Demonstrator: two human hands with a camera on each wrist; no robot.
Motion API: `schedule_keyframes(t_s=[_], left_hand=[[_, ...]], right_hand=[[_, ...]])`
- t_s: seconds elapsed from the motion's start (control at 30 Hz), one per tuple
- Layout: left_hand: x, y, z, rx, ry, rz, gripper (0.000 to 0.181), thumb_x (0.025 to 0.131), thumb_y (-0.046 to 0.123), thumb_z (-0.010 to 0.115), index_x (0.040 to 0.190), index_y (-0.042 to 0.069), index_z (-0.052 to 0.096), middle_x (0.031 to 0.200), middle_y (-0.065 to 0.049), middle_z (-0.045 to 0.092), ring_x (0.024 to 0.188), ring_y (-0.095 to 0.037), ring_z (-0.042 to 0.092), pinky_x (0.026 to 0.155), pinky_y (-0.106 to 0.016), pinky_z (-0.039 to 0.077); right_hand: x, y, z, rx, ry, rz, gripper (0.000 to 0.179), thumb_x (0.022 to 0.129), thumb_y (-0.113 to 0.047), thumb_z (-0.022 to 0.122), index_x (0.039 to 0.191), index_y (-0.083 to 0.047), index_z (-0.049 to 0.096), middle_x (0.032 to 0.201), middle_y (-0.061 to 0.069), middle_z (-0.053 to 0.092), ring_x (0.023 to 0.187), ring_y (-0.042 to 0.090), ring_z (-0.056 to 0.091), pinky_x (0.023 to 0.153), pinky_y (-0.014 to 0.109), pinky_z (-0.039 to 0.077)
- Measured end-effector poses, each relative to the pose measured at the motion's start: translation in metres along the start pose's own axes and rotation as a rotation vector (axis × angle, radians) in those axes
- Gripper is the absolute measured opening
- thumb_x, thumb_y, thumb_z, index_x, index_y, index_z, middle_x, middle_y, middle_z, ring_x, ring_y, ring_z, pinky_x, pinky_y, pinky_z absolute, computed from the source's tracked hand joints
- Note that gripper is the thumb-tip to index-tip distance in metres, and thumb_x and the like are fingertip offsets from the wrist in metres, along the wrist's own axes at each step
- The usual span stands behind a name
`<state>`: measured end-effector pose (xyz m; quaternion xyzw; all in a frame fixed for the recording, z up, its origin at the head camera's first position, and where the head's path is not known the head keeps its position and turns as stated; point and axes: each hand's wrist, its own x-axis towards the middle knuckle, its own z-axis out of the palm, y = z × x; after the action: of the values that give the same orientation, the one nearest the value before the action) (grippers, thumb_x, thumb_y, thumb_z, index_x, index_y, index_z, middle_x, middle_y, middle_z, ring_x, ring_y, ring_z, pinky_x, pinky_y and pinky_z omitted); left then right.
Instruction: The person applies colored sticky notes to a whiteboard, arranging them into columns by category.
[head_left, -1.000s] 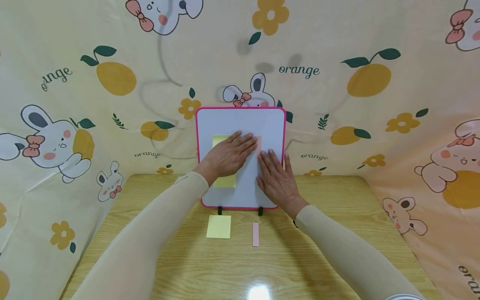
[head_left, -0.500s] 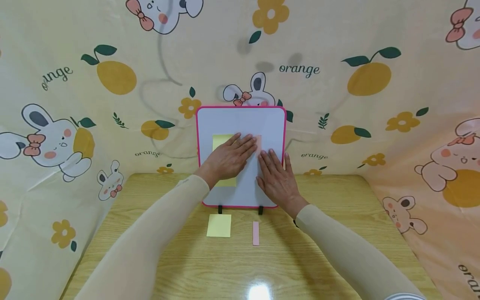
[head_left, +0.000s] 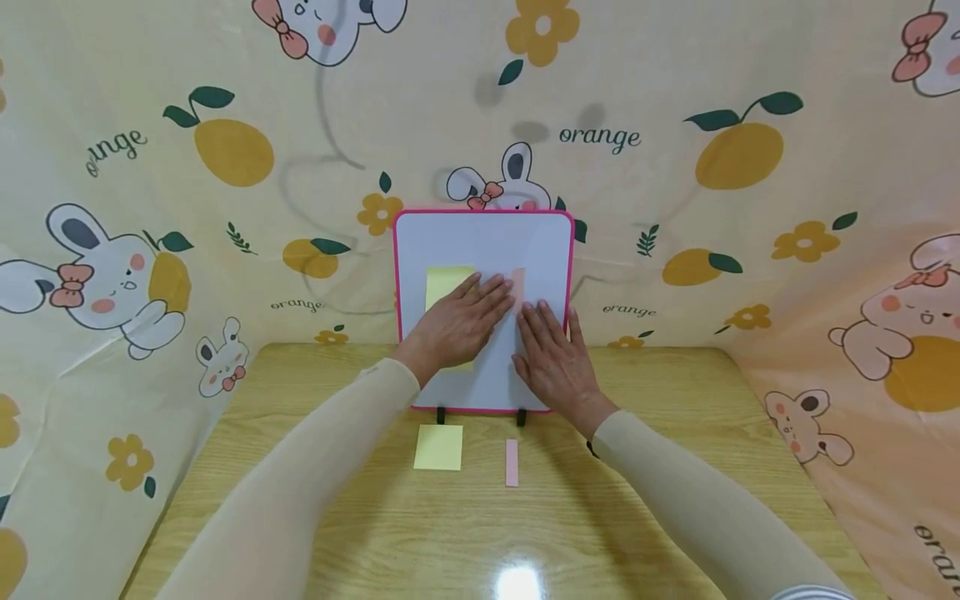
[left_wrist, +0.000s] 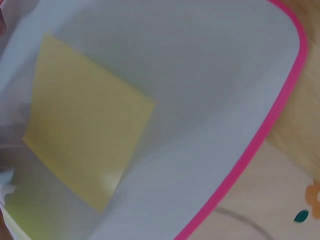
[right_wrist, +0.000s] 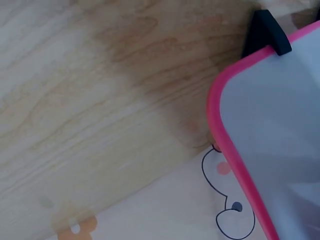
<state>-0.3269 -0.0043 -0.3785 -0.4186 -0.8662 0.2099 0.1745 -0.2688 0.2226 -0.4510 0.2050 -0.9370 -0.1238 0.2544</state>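
A whiteboard with a pink frame stands upright in the head view. My left hand, fingers extended, lies across its middle and partly covers the yellow sticky notes. The upper sticky note shows above the hand; only the bottom edge of a lower one appears beneath it, while the left wrist view shows a sticky note almost whole. A narrow pink strip sits on the board by the left fingertips. My right hand rests with straight fingers over the board's right side, fingertips just below the strip.
Black feet hold the board at its lower edge, one also seen as a black clip. On the wooden table before it lie another yellow sticky note and a pink strip. Patterned cloth surrounds the table.
My left hand has slid slightly down on the board, uncovering more of the upper yellow sticky note. The right hand has stayed nearly still. The head view has tilted slightly.
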Motion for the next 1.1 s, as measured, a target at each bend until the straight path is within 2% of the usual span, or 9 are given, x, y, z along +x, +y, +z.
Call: schedule_keyframes(t_s=[0.2, 0.37, 0.5, 0.63, 0.8, 1.1], left_hand=[[-0.010, 0.009, 0.006, -0.037, 0.045, -0.017, 0.063, 0.112, 0.037, 0.043, 0.168, 0.013, 0.027, 0.176, -0.005, 0.020, 0.165, -0.023, 0.013, 0.136, -0.046, 0.004], [-0.021, 0.020, 0.011, -0.068, 0.096, -0.035, 0.062, 0.111, 0.036, 0.049, 0.165, 0.010, 0.037, 0.174, -0.008, 0.027, 0.164, -0.025, 0.017, 0.136, -0.047, 0.008], [-0.031, 0.033, 0.015, -0.112, 0.149, -0.059, 0.059, 0.110, 0.035, 0.052, 0.162, 0.009, 0.043, 0.172, -0.010, 0.033, 0.163, -0.027, 0.021, 0.136, -0.047, 0.014], [-0.044, 0.048, 0.019, -0.181, 0.171, -0.091, 0.057, 0.110, 0.034, 0.053, 0.160, 0.009, 0.046, 0.170, -0.010, 0.037, 0.163, -0.029, 0.024, 0.135, -0.047, 0.019], [-0.064, 0.064, 0.024, -0.296, 0.160, -0.129, 0.056, 0.110, 0.032, 0.051, 0.160, 0.007, 0.046, 0.170, -0.012, 0.038, 0.162, -0.030, 0.025, 0.135, -0.048, 0.020], [-0.098, 0.086, 0.035, -0.511, 0.193, -0.212, 0.057, 0.110, 0.028, 0.053, 0.160, 0.003, 0.043, 0.169, -0.015, 0.039, 0.161, -0.033, 0.028, 0.133, -0.048, 0.024]], right_hand=[[-0.009, -0.004, 0.000, 0.021, 0.015, -0.004, 0.071, 0.107, -0.043, 0.052, 0.164, -0.005, 0.037, 0.175, 0.012, 0.023, 0.165, 0.032, 0.013, 0.131, 0.064, 0.018], [-0.018, -0.008, 0.002, 0.068, 0.061, 0.007, 0.065, 0.105, -0.041, 0.057, 0.156, -0.003, 0.049, 0.170, 0.016, 0.037, 0.160, 0.034, 0.027, 0.129, 0.065, 0.022], [-0.026, -0.012, 0.003, 0.097, 0.061, 0.026, 0.061, 0.104, -0.041, 0.060, 0.151, -0.002, 0.054, 0.163, 0.018, 0.046, 0.153, 0.036, 0.038, 0.129, 0.065, 0.024], [-0.036, -0.015, 0.003, 0.123, 0.050, 0.049, 0.060, 0.103, -0.040, 0.064, 0.148, -0.002, 0.055, 0.154, 0.017, 0.054, 0.145, 0.036, 0.045, 0.128, 0.064, 0.026], [-0.051, -0.020, 0.002, 0.188, 0.045, 0.071, 0.060, 0.099, -0.039, 0.071, 0.144, -0.002, 0.057, 0.143, 0.017, 0.059, 0.135, 0.038, 0.053, 0.126, 0.064, 0.031], [-0.080, -0.033, 0.000, 0.270, -0.003, 0.071, 0.057, 0.098, -0.037, 0.075, 0.141, -0.002, 0.061, 0.137, 0.016, 0.064, 0.129, 0.038, 0.059, 0.125, 0.065, 0.033]])
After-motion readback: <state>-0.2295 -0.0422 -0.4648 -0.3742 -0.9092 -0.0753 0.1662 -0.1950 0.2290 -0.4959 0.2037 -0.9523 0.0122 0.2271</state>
